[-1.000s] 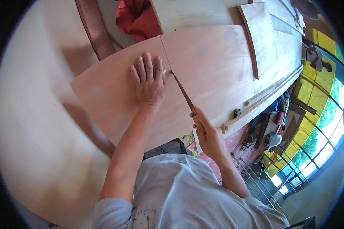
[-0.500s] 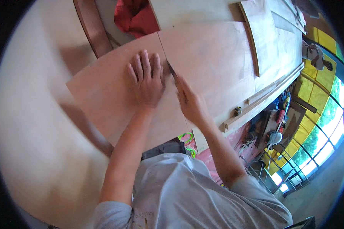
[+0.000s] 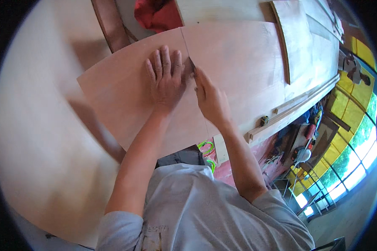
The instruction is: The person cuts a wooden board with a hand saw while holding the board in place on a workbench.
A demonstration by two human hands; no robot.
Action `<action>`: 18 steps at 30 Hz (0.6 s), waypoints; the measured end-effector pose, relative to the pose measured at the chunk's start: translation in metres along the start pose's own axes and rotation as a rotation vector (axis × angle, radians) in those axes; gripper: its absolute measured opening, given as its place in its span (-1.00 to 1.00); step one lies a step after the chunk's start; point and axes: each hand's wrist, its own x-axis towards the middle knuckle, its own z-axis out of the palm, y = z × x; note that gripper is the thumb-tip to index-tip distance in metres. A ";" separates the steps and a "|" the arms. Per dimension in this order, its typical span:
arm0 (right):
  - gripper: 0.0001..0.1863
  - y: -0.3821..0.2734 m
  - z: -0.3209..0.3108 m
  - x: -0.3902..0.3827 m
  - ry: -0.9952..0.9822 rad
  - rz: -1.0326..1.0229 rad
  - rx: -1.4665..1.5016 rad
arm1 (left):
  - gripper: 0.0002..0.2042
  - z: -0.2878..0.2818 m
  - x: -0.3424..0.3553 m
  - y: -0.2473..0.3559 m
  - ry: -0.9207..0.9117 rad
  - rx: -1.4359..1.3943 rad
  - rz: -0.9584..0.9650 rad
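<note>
A thin sheet of pale plywood (image 3: 247, 67) lies in front of me, with a fine straight line running across it from the far edge toward me. Left of that line, my left hand (image 3: 168, 81) rests flat on the wood, fingers spread and thumb toward the line. My right hand (image 3: 211, 98) is closed around a knife (image 3: 192, 63); only its thin dark blade shows, and the handle is hidden in my fist. The blade touches or nearly touches the sheet along the line, just right of my left thumb.
A smaller board (image 3: 291, 46) lies on the sheet at the far right. Wood strips (image 3: 297, 106) and a tape measure (image 3: 264, 121) sit along the right side. Red cloth (image 3: 157, 14) is beyond the far edge. A person (image 3: 354, 69) is in the background, right.
The whole view has shifted slightly. Against the sheet, my left hand keeps its place, while my right hand has swung a little closer to the line; the blade tip stays near the same spot.
</note>
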 end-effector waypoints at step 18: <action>-0.34 -0.015 -0.019 -0.090 -0.096 0.088 0.080 | -0.43 0.007 -0.013 -0.025 0.075 -0.006 -0.057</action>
